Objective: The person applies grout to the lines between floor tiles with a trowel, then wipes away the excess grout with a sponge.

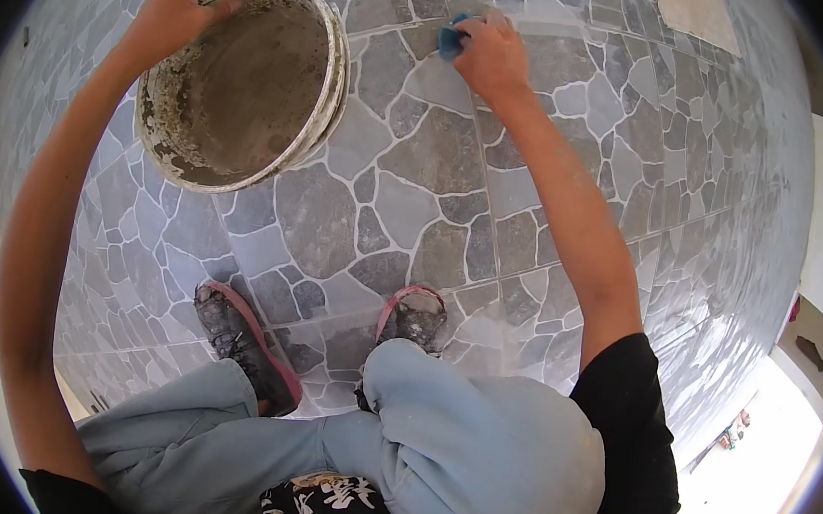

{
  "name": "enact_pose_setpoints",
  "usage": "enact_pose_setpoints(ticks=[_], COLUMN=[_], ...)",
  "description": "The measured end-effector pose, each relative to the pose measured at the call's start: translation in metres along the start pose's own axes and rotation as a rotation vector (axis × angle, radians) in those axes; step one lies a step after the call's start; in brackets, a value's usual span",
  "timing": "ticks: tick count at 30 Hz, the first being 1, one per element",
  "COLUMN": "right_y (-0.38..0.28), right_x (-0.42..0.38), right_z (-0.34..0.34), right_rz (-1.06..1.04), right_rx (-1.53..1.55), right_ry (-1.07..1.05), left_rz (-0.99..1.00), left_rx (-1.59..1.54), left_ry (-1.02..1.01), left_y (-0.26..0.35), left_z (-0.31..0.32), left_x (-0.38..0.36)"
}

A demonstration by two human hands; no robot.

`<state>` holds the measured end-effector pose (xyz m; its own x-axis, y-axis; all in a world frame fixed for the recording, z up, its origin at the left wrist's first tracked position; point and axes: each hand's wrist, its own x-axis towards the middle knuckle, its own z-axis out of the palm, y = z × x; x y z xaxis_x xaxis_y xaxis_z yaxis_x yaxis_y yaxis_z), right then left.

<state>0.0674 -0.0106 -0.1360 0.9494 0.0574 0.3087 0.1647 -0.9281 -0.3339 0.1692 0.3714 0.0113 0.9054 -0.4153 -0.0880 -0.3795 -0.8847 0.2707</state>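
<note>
Two hands are at work over a tiled floor (pixel 438 162) patterned like grey crazy paving with pale joints, seen from above by a person crouching on it. The left hand (pixel 175 11) is at the far left, its fingers hooked over the rim of a dirty bucket (pixel 242 79), thumb inside and closed on the edge, so the bucket sits tilted toward the camera with its mouth in view; the inside is smeared with brownish-grey residue and looks close to empty, though a thin layer may cling to the bottom. The right hand (pixel 490 55) is at the far middle, just right of the bucket, curled down around a small blue sponge (pixel 451 40) and pressing it to the floor; only a corner of the blue shows beyond the fingers (whether it is a sponge or a folded pad cannot be told for sure). Nearer the camera, two worn shoes with pink edging (pixel 251 336) stand flat on the tiles, and pale blue trousers (pixel 473 455) fill the near edge. As a judgement, the joints across the visible floor already look filled and pale, and most tiles read clean, so the work seems well along, with wiping in hand at the far strip; a faint haze on some tiles to the right suggests some cleaning is left.
</note>
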Motion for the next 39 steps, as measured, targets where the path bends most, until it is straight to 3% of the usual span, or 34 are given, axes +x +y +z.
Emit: enact_pose_setpoints(ticks=[1, 2, 4, 6, 8, 12, 14, 16, 18, 22, 24, 26, 31, 34, 39], right_y=[-0.003, 0.001, 0.007, 0.008, -0.01, -0.042, -0.038, -0.037, -0.026, 0.007, 0.004, 0.003, -0.032, -0.028, 0.001], right_x=[0.042, 0.059, 0.068, 0.016, -0.073, -0.258, -0.27, -0.246, -0.166, 0.012, 0.016, -0.008, -0.198, -0.207, 0.003], right_z=[0.003, 0.01, 0.027, 0.017, -0.029, -0.121, -0.119, -0.106, -0.067, 0.007, 0.004, -0.006, -0.1, -0.095, -0.001], right_rz=[0.046, 0.032, -0.063, -0.058, -0.079, 0.138, 0.186, 0.197, 0.149, 0.011, -0.025, -0.001, 0.183, 0.211, -0.005], right_rx=[-0.059, -0.055, -0.064, 0.104, 0.16, 0.143, 0.155, 0.155, 0.189, -0.03, -0.032, 0.007, 0.125, 0.161, 0.036], right_ry=[-0.131, -0.118, 0.092, 0.133, 0.11, -0.206, -0.2, -0.161, -0.061, 0.035, 0.077, 0.084, -0.226, -0.187, -0.009], left_rz=[-0.006, -0.012, -0.032, -0.043, 0.011, -0.015, -0.022, -0.071, -0.126, 0.024, 0.044, -0.014, 0.097, 0.106, 0.045], left_rx=[-0.031, -0.059, -0.088, -0.131, 0.002, 0.017, -0.014, 0.003, 0.019, 0.037, 0.064, -0.113, -0.009, -0.005, -0.031], left_ry=[-0.048, -0.096, -0.13, -0.179, -0.005, -0.059, -0.031, -0.096, -0.146, 0.009, 0.051, -0.131, 0.039, 0.045, -0.046], left_y=[-0.001, -0.001, 0.004, 0.005, 0.004, 0.004, 0.009, 0.014, 0.011, 0.001, 0.004, 0.006, 0.003, 0.01, 0.009], left_z=[-0.001, -0.005, -0.01, -0.009, -0.002, -0.002, -0.005, -0.009, -0.009, 0.002, -0.006, -0.008, 0.0, -0.004, -0.005], left_x=[0.001, 0.0, -0.002, 0.0, -0.005, -0.003, -0.005, -0.003, -0.003, -0.003, -0.005, -0.003, -0.006, -0.006, -0.005])
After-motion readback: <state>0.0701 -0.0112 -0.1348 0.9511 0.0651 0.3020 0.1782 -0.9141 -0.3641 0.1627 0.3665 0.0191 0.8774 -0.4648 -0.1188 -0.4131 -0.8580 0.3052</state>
